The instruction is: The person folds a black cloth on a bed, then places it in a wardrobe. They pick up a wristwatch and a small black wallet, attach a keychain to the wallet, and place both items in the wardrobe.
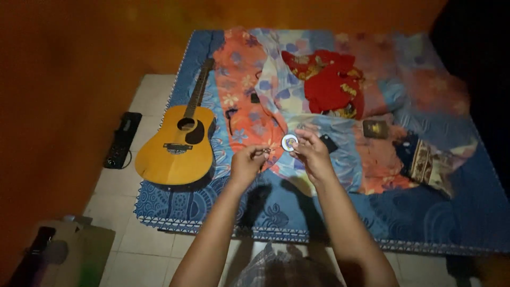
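Clearly, the mattress (329,223) fills mid-frame, guitar (178,146) at left. At centre, the right hand (313,154) pinches a small round disc (289,142); the left hand (247,162) grips something tiny and metallic (264,151). Better held steady and close, I'd judge, given dim light.

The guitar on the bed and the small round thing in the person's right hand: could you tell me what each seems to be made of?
The guitar looks like wood with a glossy amber finish: its top shines and has a dark pickguard. The small round disc in the right hand has a pale rim around a blue centre; it may be plastic or metal, too small to tell. The left hand pinches something tiny and unclear.
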